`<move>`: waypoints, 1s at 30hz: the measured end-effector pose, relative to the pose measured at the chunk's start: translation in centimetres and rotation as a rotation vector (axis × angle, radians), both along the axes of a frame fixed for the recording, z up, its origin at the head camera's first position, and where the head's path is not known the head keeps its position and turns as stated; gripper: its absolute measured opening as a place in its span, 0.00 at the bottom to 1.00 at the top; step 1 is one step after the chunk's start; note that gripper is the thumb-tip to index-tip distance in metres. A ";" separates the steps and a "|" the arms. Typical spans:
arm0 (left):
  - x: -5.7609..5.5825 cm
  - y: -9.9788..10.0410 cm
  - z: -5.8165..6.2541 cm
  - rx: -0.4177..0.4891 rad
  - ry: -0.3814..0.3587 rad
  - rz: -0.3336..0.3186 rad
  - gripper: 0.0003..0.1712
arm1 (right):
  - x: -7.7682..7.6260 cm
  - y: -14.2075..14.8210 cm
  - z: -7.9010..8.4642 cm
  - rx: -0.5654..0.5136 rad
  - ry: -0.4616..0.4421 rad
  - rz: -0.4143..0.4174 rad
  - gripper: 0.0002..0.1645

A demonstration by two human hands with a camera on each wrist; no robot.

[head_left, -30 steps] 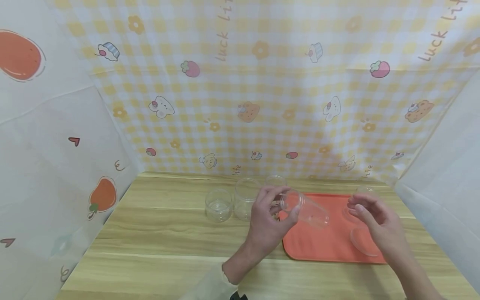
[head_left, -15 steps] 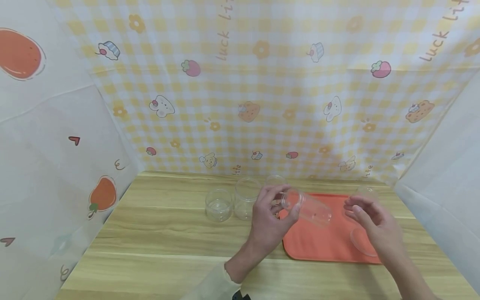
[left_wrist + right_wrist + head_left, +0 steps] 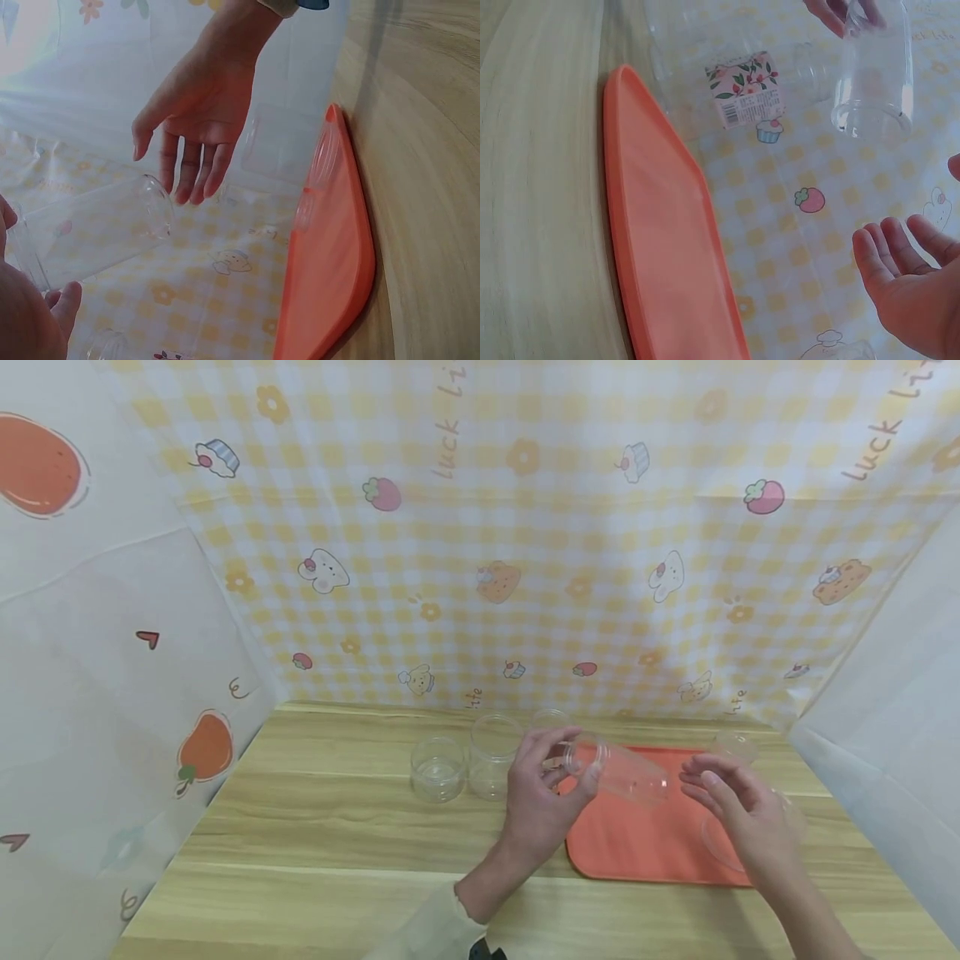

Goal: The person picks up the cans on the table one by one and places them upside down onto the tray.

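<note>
Yellow-white gingham backdrop [image 3: 450, 531] hangs behind the counter [image 3: 322, 835], which has light wood grain. Backdrop prints: strawberries [image 3: 386, 494], cupcakes [image 3: 217, 458], orange flowers [image 3: 273, 405], "luck" lettering [image 3: 446, 447]. Left side cloth [image 3: 82, 693] is white with orange fruit prints [image 3: 205, 749], small red hearts [image 3: 150, 637], dark squiggles [image 3: 129, 904]. Right side cloth [image 3: 892, 677]: white, meets backdrop at the corner.

I see the tray [image 3: 637, 852] on the desk [image 3: 337, 852], two jars [image 3: 437, 772] left of it and one jar [image 3: 626, 775] above it.

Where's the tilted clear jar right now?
Right of centre in the head view: the left hand holds the clear jar over the orange tray.
</note>
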State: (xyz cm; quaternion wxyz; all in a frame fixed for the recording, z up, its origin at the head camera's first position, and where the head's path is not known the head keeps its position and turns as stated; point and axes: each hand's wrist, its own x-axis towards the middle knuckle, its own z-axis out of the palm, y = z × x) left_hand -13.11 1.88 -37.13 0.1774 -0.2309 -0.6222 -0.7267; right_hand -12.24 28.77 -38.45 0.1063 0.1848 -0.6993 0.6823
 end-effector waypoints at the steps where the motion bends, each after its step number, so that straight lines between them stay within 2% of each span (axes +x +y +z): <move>1: 0.0 0.0 0.0 0.002 -0.002 -0.002 0.25 | 0.0 0.0 0.0 -0.008 -0.002 0.004 0.18; 15: 0.0 0.6 -0.1 0.025 -0.027 -0.010 0.25 | -0.1 -0.8 -0.4 -0.114 -0.031 0.029 0.19; 30: -0.3 1.3 -0.7 0.072 -0.056 0.006 0.23 | -0.2 -1.3 -0.8 -0.188 -0.052 0.026 0.17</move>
